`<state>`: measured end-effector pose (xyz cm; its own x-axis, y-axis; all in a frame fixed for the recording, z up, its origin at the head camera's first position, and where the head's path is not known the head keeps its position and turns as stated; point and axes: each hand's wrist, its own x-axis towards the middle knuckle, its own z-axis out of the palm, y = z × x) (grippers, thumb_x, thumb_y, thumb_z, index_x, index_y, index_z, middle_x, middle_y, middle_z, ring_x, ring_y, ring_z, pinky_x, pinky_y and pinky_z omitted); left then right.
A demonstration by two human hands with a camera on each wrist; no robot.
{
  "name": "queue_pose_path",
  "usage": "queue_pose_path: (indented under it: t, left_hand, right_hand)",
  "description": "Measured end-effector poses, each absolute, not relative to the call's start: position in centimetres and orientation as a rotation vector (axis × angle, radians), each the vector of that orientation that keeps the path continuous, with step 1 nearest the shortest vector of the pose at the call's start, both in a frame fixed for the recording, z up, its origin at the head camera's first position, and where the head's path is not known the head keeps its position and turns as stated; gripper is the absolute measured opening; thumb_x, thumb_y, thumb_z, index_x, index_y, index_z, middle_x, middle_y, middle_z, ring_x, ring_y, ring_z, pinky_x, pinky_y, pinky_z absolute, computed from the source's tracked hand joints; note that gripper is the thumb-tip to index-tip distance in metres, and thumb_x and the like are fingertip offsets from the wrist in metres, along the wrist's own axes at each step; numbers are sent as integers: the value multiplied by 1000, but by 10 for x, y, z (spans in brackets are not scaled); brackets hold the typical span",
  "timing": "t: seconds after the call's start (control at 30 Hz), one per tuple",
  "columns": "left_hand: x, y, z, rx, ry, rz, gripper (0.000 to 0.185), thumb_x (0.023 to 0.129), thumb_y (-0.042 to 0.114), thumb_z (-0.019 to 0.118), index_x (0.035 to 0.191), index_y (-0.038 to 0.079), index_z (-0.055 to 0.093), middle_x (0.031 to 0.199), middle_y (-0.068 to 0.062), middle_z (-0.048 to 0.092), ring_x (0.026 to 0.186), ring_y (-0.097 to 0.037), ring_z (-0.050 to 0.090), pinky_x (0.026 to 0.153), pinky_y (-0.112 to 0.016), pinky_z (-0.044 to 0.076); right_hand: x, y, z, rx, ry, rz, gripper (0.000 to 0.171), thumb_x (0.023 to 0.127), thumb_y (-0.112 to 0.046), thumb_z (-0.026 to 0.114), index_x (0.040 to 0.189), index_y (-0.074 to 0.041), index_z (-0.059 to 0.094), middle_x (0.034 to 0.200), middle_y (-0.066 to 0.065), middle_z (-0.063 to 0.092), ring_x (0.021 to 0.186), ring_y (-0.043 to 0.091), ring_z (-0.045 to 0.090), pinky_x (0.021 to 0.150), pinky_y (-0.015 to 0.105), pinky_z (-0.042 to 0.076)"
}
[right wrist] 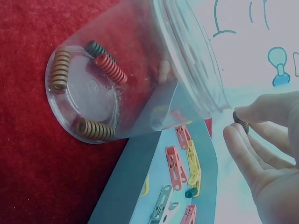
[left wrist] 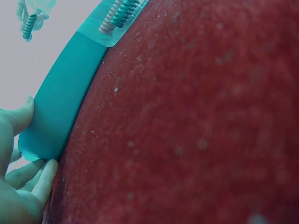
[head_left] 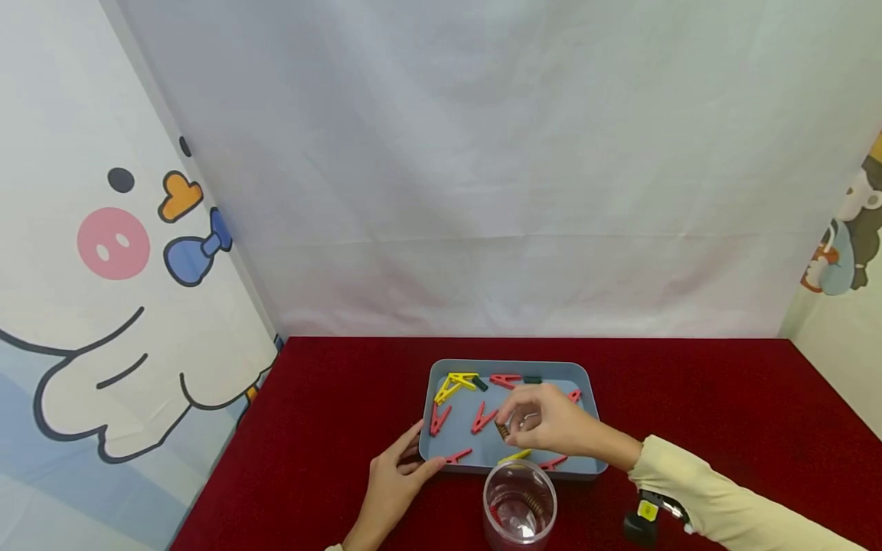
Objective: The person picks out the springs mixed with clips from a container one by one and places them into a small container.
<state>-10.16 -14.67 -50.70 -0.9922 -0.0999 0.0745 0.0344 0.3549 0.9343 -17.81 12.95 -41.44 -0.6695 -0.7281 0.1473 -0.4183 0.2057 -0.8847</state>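
My right hand (head_left: pixel 551 421) pinches a brown coil spring (head_left: pixel 502 431) between thumb and fingers above the tray. At the near left corner of the blue-grey tray (head_left: pixel 510 366), my left hand (head_left: pixel 393 478) grips the wall, thumb at the near edge and fingers along the left side. Red clothespins (head_left: pixel 482 418), yellow clothespins (head_left: pixel 451 385) and dark green springs (head_left: pixel 533 379) lie in the tray. Just in front stands a clear plastic jar (head_left: pixel 520 501). Through its wall in the right wrist view show brown springs (right wrist: pixel 96 129), a red spring (right wrist: pixel 110 69) and a dark green spring (right wrist: pixel 96 47).
A dark red cloth (head_left: pixel 331 398) covers the table. White curtain (head_left: pixel 482 191) hangs behind it, and a printed cartoon panel (head_left: pixel 103 306) stands at the left. Close by the right sleeve is a black wrist device (head_left: pixel 644 520) with a yellow label.
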Motion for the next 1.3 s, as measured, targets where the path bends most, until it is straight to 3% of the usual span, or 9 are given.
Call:
queue_pose_path:
  t: [0.73, 1.03, 1.3]
  left_hand:
    - [-102, -147, -508, 55, -2471, -1731, 67, 89, 29, 83, 148, 10, 57, 144, -20, 60, 118, -31, 66, 84, -28, 60]
    - [-102, -147, -510, 59, -2486, -1701, 67, 89, 32, 83, 147, 11, 59, 144, -20, 60, 119, -33, 66, 85, -31, 61]
    - [-102, -148, -510, 60, -2480, -1699, 67, 88, 32, 84, 147, 12, 59, 144, -20, 60, 118, -32, 66, 85, -30, 60]
  right_hand:
    - [-171, 138, -407, -1046, 2138, -1494, 15, 88, 5, 70, 103, 4, 72, 97, 17, 69, 82, 13, 71, 77, 31, 62]
    - [-162, 143, -404, -1081, 2121, -1515, 14, 87, 5, 71, 102, 5, 72, 107, 21, 67, 80, 10, 67, 75, 31, 62]
    - [-154, 145, -403, -1089, 2062, -1545, 15, 87, 5, 71, 102, 6, 71, 110, 26, 64, 79, 9, 67, 62, 27, 57]
